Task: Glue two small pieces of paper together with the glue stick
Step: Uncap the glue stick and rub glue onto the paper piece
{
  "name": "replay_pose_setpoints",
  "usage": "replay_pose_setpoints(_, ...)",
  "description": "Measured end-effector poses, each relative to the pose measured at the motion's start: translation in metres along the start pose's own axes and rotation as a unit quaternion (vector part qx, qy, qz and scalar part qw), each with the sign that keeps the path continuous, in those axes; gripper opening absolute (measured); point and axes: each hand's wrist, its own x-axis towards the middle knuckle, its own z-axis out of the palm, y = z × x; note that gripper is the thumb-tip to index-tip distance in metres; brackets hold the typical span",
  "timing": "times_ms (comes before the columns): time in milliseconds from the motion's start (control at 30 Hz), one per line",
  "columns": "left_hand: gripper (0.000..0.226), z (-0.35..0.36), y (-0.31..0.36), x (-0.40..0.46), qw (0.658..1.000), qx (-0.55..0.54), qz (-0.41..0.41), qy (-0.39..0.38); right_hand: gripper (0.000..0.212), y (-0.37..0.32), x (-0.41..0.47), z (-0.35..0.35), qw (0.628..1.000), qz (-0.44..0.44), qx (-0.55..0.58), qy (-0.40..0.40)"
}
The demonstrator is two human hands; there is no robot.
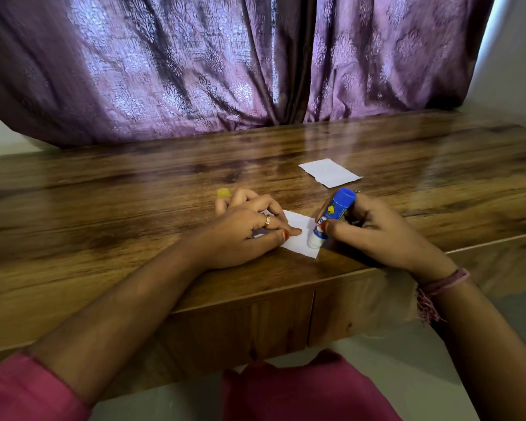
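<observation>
A small white paper piece (300, 235) lies near the table's front edge. My left hand (246, 229) rests flat on its left part, fingers spread, pinning it down. My right hand (374, 232) grips a blue glue stick (331, 215), tilted, with its white tip pressed on the paper's right side. A second white paper piece (329, 172) lies flat farther back on the right, untouched. The yellow cap (223, 192) stands on the table just beyond my left fingers.
The glossy wooden table (134, 192) has drawers under its front edge. A purple patterned curtain (225, 62) hangs right behind the table. My pink clothing shows at the bottom.
</observation>
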Motion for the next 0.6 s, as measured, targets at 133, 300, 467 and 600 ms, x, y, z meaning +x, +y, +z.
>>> replay_pose_setpoints(133,0.036,0.0011,0.0002,0.0001,1.000,0.005,0.003,0.009,0.026,-0.0025,-0.0029,0.0001,1.000,-0.008,-0.001,-0.028)
replay_pose_setpoints(300,0.036,0.0010,-0.0010,0.0000,1.000,0.010,0.002,0.006,0.029,-0.0033,-0.0027,0.0002,0.999,-0.004,0.011,-0.031)
replay_pose_setpoints(467,0.035,0.0006,-0.0008,0.0004,1.000,0.009,-0.001,0.002,0.031,-0.0018,-0.0036,0.0002,0.999,-0.001,0.023,-0.029)
replay_pose_setpoints(600,0.037,0.0010,-0.0003,0.0004,1.000,0.020,0.000,0.004,0.020,-0.0024,-0.0037,-0.0001,0.999,0.002,0.020,-0.036)
